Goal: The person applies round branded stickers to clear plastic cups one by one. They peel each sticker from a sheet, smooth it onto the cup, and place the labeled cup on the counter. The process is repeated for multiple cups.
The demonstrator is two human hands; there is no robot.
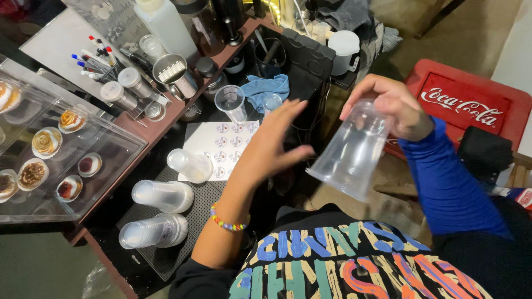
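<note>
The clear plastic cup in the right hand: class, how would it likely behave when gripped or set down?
The clear plastic cup looks thin-walled and empty, so probably light and easily squashed where the right hand grips it. Laid sideways like the cup stacks on the mat, its round tapered body would likely roll.

Dim indoor scene lit unevenly from above. The left hand (pixel 274 141) is smeared by motion blur. Soft glare sits on the clear display case (pixel 105 149). Wide-angle bending shows at the edges; corners fall dark.

Cup stacks (pixel 160 213) on mat (pixel 183 243); sticker sheet (pixel 221 145) behind; pastry case (pixel 55 160) left.
</note>
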